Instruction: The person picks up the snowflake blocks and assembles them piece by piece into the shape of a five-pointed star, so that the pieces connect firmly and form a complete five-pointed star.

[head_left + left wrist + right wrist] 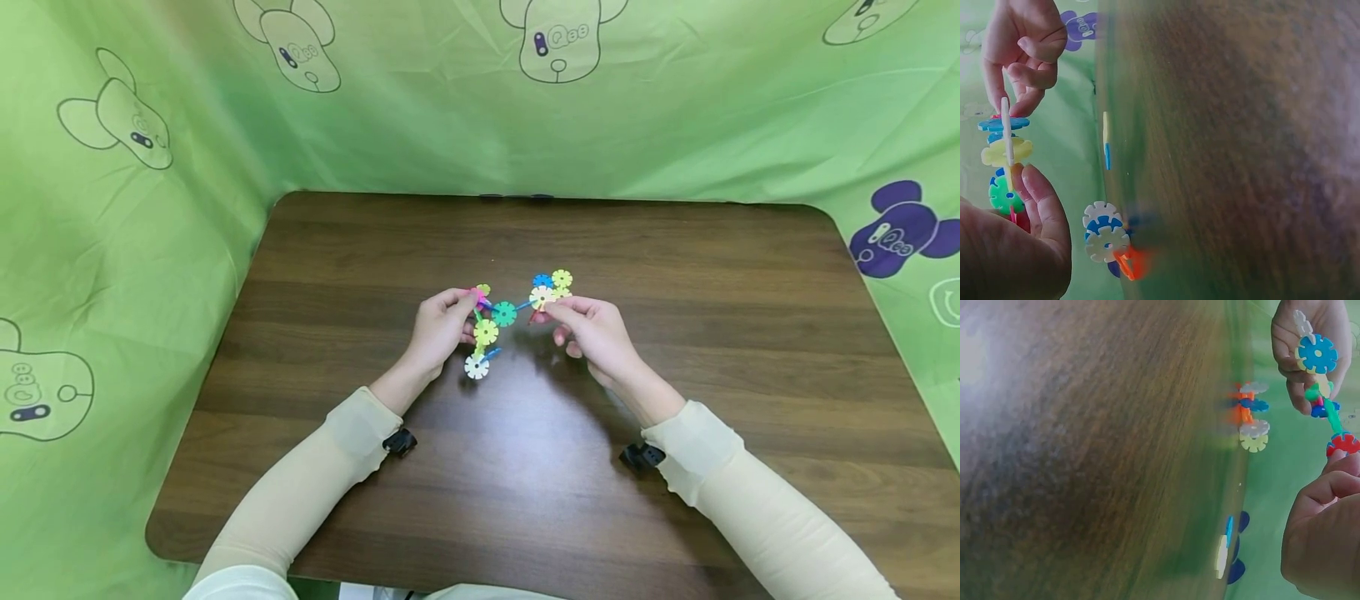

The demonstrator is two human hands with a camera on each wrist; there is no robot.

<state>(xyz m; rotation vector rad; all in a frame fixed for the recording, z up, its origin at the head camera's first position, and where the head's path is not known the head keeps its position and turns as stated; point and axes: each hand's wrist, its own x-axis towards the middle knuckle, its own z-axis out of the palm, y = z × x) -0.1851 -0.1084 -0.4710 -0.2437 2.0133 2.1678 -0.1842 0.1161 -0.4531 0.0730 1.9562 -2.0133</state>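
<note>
A: Where is the toy?

B: Held up over the middle of the worktop (675, 275), between both hands. It is a chain of flat, toothed plastic discs (504, 314) slotted edge into edge: pink, green, yellow, white, blue.

A: Left hand?

B: The left hand (438, 329) pinches the pink end, fingers curled round it. The rest of that side, a yellow disc and a white one, hangs below its fingers. Probably an anchoring grip, steadying the chain.

A: Right hand?

B: The right hand (592, 329) pinches the pale yellow disc at the other end, thumb and forefinger closed on it, the other fingers tucked under. Blue and yellow discs stand just beyond its fingertips.

A: Why hold it in the air?

B: My guess: the discs join at angles, so lying flat would strain the slots. Two end grips keep it level.

A: Anything else?

B: Green cloth (420, 108) with cartoon animal heads hangs round the worktop. Both forearms wear pale sleeves (315, 475).
</note>
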